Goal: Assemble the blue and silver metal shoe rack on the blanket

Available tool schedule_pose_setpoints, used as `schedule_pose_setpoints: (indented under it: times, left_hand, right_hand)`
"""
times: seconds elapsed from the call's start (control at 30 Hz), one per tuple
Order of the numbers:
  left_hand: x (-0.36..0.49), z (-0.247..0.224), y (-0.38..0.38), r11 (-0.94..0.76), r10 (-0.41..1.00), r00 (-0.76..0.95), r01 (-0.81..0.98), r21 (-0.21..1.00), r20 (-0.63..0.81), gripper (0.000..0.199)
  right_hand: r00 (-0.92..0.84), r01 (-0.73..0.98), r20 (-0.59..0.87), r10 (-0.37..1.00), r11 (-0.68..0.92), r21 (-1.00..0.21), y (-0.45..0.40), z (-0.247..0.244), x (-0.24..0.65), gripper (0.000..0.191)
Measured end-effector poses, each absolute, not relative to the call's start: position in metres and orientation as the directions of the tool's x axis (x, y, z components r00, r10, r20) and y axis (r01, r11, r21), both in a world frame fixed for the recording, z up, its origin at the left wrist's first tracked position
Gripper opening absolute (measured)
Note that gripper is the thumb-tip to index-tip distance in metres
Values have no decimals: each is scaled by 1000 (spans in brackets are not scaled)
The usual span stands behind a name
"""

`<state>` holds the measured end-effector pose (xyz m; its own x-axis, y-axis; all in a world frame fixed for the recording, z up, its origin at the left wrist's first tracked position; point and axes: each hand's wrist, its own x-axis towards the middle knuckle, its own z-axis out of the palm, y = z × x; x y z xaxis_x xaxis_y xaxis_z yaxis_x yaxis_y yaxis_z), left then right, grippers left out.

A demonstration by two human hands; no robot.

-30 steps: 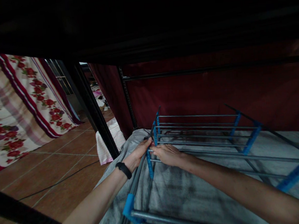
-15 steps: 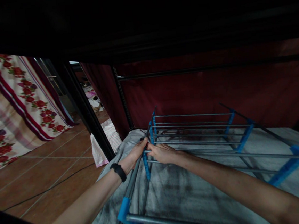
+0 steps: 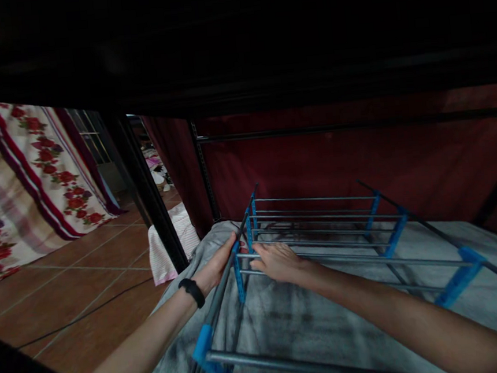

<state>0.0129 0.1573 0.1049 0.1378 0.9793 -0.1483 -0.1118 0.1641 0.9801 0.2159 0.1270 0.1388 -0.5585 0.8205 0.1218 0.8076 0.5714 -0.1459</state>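
Left hand (image 3: 222, 261) around the rack's near-side pole (image 3: 221, 296), thumb along the top, other fingers mostly hidden beyond. Closed on that pole, just by an upper blue bracket (image 3: 239, 277). Right hand (image 3: 276, 260) palm down over the rods, inside the frame, fingertips near the same bracket and pole. Thumb and index slightly apart, other fingers loosely bent; firm contact with a rod not clear. Pole and bracket between the two hands, nearer to left fingers than right.

Rack (image 3: 456, 281) on grey bedding (image 3: 330, 324), spread under both forearms and off to the right. Slim grey metal rods, roughly parallel, in several rows; bright blue plastic brackets at the ends; long dark poles along both sides. Bottom part cut off by the frame edge. Far end close to a maroon curtain (image 3: 338, 167).

Black wristband (image 3: 192, 292) on left wrist. Black post (image 3: 158, 217) left of the bedding, pale striped cloth (image 3: 182, 227) just behind. Further left, floral curtain (image 3: 42, 164) over brown tiled floor (image 3: 109, 280), thin dark cable (image 3: 85, 314) across tiles.
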Motion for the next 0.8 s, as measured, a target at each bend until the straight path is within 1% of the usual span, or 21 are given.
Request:
schedule_pose_setpoints:
  times: [0.07,0.13,0.23,0.4,0.5,0.6,0.8]
  left_hand:
    - [8,96,156,271,953,183,-174,947,-239,57]
    - [6,87,157,296,945,190,-158,942,-266,56]
    - [7,80,158,252,959,161,-101,962,-234,57]
    - [11,92,151,168,965,211,-44,985,-155,60]
    - [13,100,147,194,968,165,-14,981,-189,60]
    - [13,101,146,239,961,148,-31,970,-232,60]
    - [9,89,155,250,957,161,-44,967,-240,58]
  right_hand:
    - [-529,832,157,834,546,-96,121,132,230,33]
    - [-529,837,161,833,544,-66,118,126,242,29]
    - [-525,842,124,842,535,-66,121,122,251,30]
    - [-525,845,73,848,530,-76,130,125,251,32]
    - [-527,844,67,847,531,-74,132,127,251,35]
    - [-531,840,65,845,535,-90,133,128,253,37]
    - [-508,853,56,859,511,-105,133,126,252,38]
